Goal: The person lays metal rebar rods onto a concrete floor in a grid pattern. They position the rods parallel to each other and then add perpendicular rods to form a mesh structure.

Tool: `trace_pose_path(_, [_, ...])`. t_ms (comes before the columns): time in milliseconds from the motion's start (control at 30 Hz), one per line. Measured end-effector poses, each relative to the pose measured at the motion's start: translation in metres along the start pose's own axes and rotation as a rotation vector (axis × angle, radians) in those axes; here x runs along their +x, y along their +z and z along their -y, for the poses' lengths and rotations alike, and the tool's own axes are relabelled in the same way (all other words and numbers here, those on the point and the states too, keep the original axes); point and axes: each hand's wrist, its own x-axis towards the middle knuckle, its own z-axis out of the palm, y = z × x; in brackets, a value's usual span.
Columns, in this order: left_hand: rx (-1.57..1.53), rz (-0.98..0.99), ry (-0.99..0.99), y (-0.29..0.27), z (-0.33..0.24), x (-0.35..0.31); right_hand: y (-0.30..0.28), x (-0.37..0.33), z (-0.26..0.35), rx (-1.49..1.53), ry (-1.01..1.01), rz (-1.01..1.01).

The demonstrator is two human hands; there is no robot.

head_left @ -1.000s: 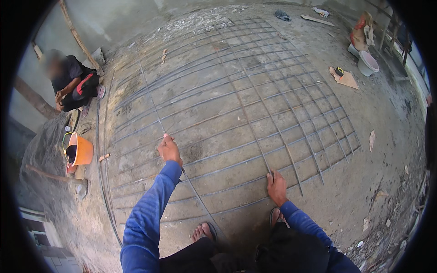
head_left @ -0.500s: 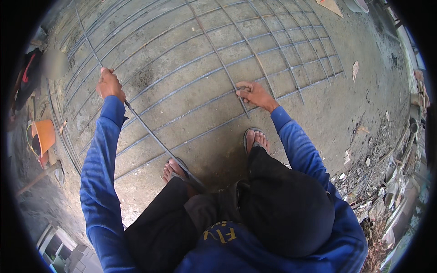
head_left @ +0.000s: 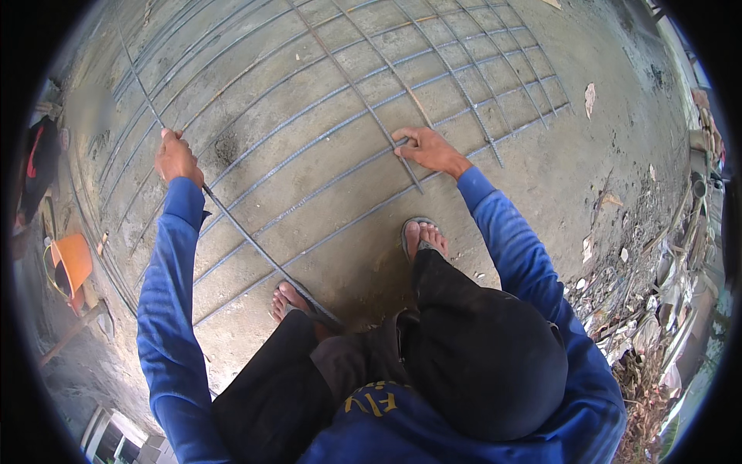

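My left hand (head_left: 178,158) is closed around a long ribbed steel rebar (head_left: 251,237). This bar slants from the upper left down past my left foot, lying across the other bars. On the right, my right hand (head_left: 434,151) has its thumb and fingertips at another crosswise rebar (head_left: 379,124), close to where it crosses a long bar and a little above its near end. The fingers curl round that bar in a pinch. Both bars belong to a rebar grid (head_left: 464,73) laid on the ground, with wider gaps at the left.
My sandalled feet (head_left: 423,236) stand at the grid's near edge. An orange bucket (head_left: 73,259) and a wooden-handled tool (head_left: 73,332) lie at the left, beside loose rods (head_left: 100,247). Rubble and debris (head_left: 626,309) line the right side. Concrete ground (head_left: 541,209) lies under the grid.
The view has shifted slightly, so the grid sits further left in it. My left hand still grips its bar, and my right hand stays at the same crosswise bar.
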Motion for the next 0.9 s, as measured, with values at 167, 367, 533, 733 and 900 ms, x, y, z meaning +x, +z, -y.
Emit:
trace_pose_path(167, [0.02, -0.013, -0.017, 0.005, 0.002, 0.002, -0.02, 0.003, -0.005, -0.103, -0.021, -0.005])
trace_pose_path(367, [0.015, 0.015, -0.005, 0.014, -0.002, 0.001, 0.011, -0.007, -0.021, -0.384, 0.098, -0.248])
trace_pose_path(533, [0.007, -0.011, 0.01, 0.009, -0.006, -0.002, 0.053, -0.106, 0.007, -0.103, 0.131, -0.613])
trace_pose_path(733, [0.052, -0.046, 0.039, 0.012, -0.006, 0.004, 0.033, -0.157, -0.053, -0.187, 0.311, -0.952])
trace_pose_path(900, [0.036, -0.091, 0.018, 0.012, -0.001, 0.003, 0.02, -0.139, -0.066, -0.023, 0.386, -0.633])
